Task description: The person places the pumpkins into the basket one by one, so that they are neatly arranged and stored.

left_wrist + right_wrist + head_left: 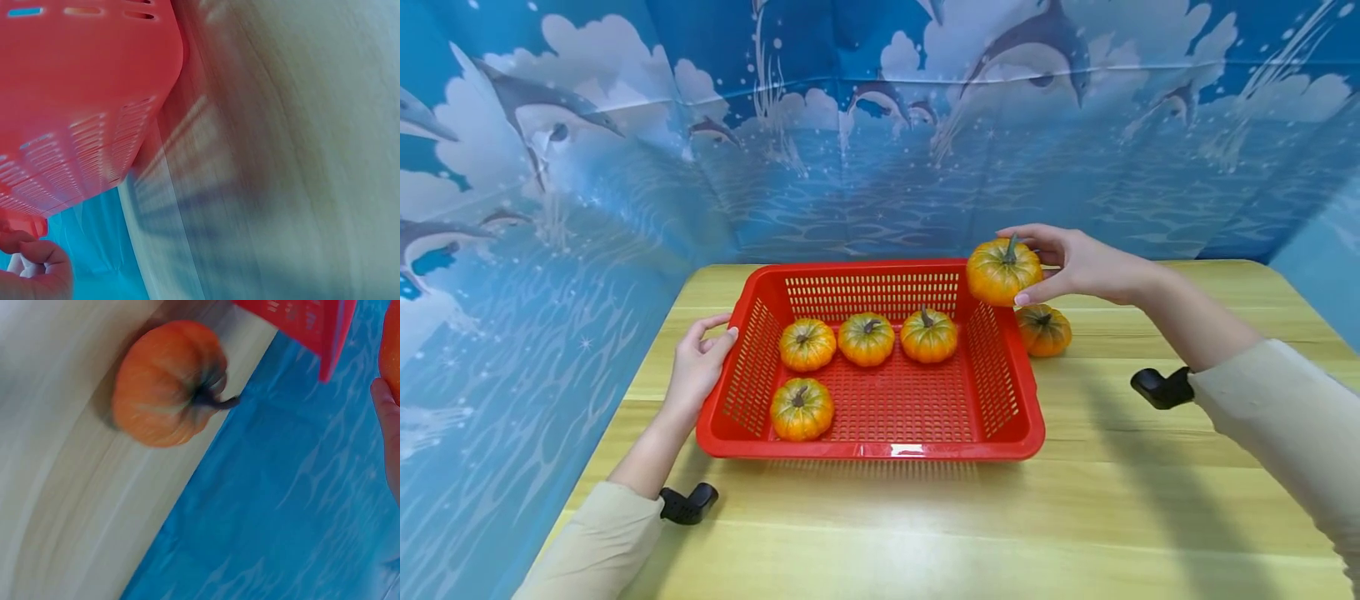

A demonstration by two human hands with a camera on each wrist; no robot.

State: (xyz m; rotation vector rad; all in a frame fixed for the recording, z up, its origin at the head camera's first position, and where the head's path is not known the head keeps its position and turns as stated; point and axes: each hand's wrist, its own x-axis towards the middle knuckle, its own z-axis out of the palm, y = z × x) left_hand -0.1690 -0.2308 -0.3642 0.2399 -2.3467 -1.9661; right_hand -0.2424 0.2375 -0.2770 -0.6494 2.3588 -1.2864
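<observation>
With its fingers and thumb, my right hand [1078,265] grips a small orange-yellow pumpkin [1000,275] above the right rim of a red plastic basket [880,451]. My left hand [695,367] holds the basket's left rim, thumb and fingers bent at the edge. Inside the basket, three pumpkins stand in a row toward the back, the middle one [867,339] among them. Another pumpkin [802,409] sits at the front left. Outside the right wall, a pumpkin [1045,331] rests on the table; the right wrist view shows its dark curved stem.
The basket stands on a light wood-grain table [925,533]. A blue curtain [880,192] printed with dolphins hangs behind the table and down its left side. Black wrist cameras are strapped at both sleeves, such as the right camera [1161,388].
</observation>
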